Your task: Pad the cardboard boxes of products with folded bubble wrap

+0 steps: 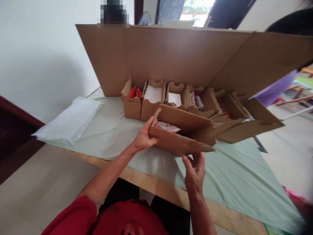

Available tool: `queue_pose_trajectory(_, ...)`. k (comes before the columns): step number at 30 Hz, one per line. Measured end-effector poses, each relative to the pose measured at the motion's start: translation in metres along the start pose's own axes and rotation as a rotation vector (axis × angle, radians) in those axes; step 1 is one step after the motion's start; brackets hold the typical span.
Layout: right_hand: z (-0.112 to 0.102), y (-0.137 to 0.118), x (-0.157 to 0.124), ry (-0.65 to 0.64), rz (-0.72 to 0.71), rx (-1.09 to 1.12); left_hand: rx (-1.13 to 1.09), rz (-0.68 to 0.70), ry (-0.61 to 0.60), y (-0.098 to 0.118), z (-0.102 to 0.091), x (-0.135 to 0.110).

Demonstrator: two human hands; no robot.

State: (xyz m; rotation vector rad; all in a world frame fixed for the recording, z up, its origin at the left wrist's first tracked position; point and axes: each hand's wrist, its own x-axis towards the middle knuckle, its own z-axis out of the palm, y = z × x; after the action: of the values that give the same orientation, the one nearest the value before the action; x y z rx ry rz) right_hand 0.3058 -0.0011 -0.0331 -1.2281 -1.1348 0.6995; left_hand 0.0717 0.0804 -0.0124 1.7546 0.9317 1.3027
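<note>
The box point(181, 143) sits between the hands and a little beyond them, tilted, its open top showing; whether its base touches the surface point(151, 181) cannot be told. The left hand point(146, 137) is clamped on the near-left corner, thumb on the front wall, fingers around the end. The right hand point(196, 169), apart from the left, has its fingertips at the front wall's lower edge; whether they grip or only prop it is hidden.

It looks like plain corrugated card, so it should be light, dry and easy to grip: stiff along its length, but ready to bow if a long wall is squeezed midway. The rim beyond the right hand looks ragged, a likely weak spot. The corners seem the soundest hold, with a palm below to take the weight. The packet point(167, 126) inside, just beyond the left hand, looks soft and thin and may slide if the box tips further.

Beyond both hands stands a row of boxes point(132, 108), close behind the box, so fingers on its far wall would have little room.
</note>
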Motion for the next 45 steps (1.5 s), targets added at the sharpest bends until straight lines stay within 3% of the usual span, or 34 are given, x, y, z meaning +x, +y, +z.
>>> queue_pose_trajectory(6, 0.012, 0.014, 0.018, 0.125, -0.150, -0.033, -0.054, -0.032, -0.010, -0.019, 0.015, 0.039)
queue_pose_trajectory(9, 0.012, 0.020, 0.010, 0.135, -0.127, -0.040, 0.030, -0.016, -0.001, -0.022, 0.013, 0.036)
queue_pose_trajectory(11, 0.007, 0.027, 0.000, 0.141, -0.002, -0.068, 0.198, -0.029, 0.021, -0.022, -0.006, 0.021)
queue_pose_trajectory(13, -0.001, 0.034, -0.010, 0.136, 0.188, -0.104, 0.429, -0.091, 0.078, -0.022, -0.044, -0.006)
queue_pose_trajectory(16, -0.013, 0.040, -0.021, 0.071, 0.317, -0.183, 0.788, -0.267, 0.256, -0.020, -0.129, -0.070)
queue_pose_trajectory(20, -0.016, 0.030, -0.023, -0.033, 0.108, -0.463, 1.134, -0.517, 0.444, -0.001, -0.244, -0.167)
queue_pose_trajectory(22, -0.012, 0.025, -0.022, -0.029, 0.033, -0.545, 1.217, -0.593, 0.473, 0.010, -0.282, -0.202)
queue_pose_trajectory(24, -0.008, 0.023, -0.021, -0.042, 0.017, -0.574, 1.245, -0.643, 0.467, 0.017, -0.303, -0.221)
queue_pose_trajectory(27, -0.003, 0.028, -0.019, -0.096, -0.003, -0.614, 1.241, -0.667, 0.424, 0.020, -0.313, -0.223)
queue_pose_trajectory(30, -0.002, 0.032, -0.018, -0.127, -0.016, -0.637, 1.252, -0.695, 0.386, 0.018, -0.315, -0.206)
queue_pose_trajectory(33, -0.001, 0.031, -0.018, -0.140, -0.002, -0.652, 1.259, -0.809, 0.357, 0.017, -0.316, -0.188)
queue_pose_trajectory(41, 0.001, 0.031, -0.018, -0.132, -0.013, -0.657, 1.308, -0.989, 0.406, 0.013, -0.317, -0.166)
queue_pose_trajectory(45, 0.002, 0.033, -0.019, -0.119, -0.038, -0.646, 1.319, -0.997, 0.459, 0.028, -0.323, -0.156)
